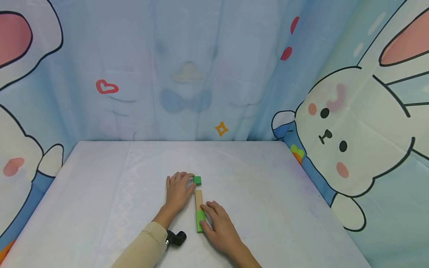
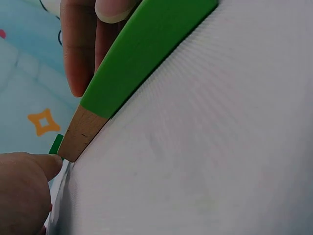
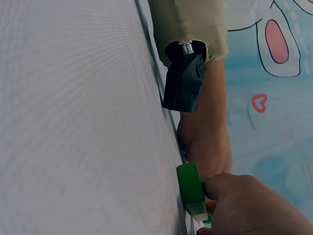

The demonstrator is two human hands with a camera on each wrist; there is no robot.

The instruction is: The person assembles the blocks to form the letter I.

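A small green block (image 1: 197, 181) stands on the white table, with my left hand (image 1: 178, 191) at its left side; index finger and thumb pinch it at the far and near edges. Nearer to me, a plain wooden block (image 1: 199, 200) and a longer green block (image 1: 200, 222) lie end to end in one line, a short gap away from the small one. My right hand (image 1: 219, 227) touches their right side with loosely bent fingers and thumb. In the left wrist view, the long green block (image 2: 146, 54) hides part of the right fingers.
The white-covered table (image 1: 261, 178) spreads around the blocks. A blue curtain (image 1: 187, 44) with cartoon rabbits hangs behind and at both sides. On my left wrist, below a beige sleeve (image 1: 144, 243), sits a black camera (image 1: 176, 238).
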